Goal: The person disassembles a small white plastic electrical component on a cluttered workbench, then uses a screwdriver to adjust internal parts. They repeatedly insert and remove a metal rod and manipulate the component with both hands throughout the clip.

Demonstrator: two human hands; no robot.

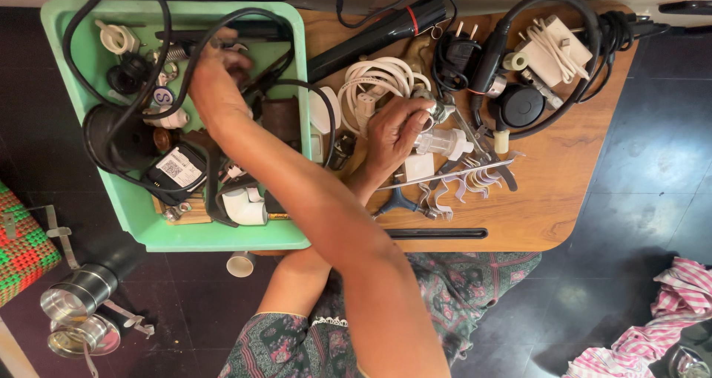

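Observation:
My right hand reaches across into the green plastic tray, fingers curled on a dark part among black cables. The tray is full of odds and ends: a black round unit, a white plug piece and small metal bits. Over the wooden table, my left hand is closed around a small white and metal fitting. It sits beside a clear plastic piece and a coiled white cable. My forearms cross.
A black torch, black plug, white charger, round black puck and several white clips crowd the table. On the floor are a steel cup, a woven basket and pink striped cloth.

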